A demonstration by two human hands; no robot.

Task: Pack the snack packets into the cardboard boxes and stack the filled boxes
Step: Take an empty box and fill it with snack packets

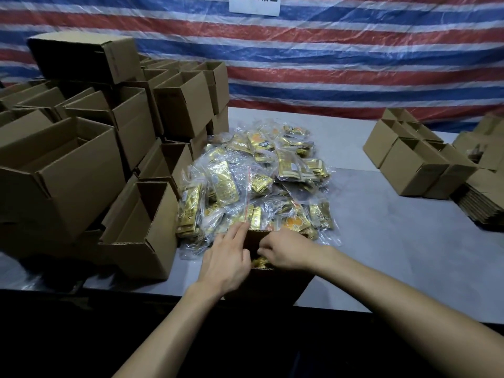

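A heap of clear bags holding gold snack packets (pixel 253 184) lies on the table's middle. In front of it, at the near table edge, stands an open cardboard box (pixel 275 285) with gold packets (pixel 260 261) inside. My left hand (pixel 226 264) rests on the box's left rim, fingers stretched toward the heap. My right hand (pixel 286 252) reaches into the box from the right with curled fingers touching the packets inside; whether it grips them I cannot tell.
Several open cardboard boxes (pixel 81 159) are stacked on the left, the nearest one (pixel 141 233) right beside my box. More small boxes (pixel 409 156) and flat cartons (pixel 482 203) sit at the right. A striped tarp (pixel 327 64) hangs behind the grey table (pixel 395 241).
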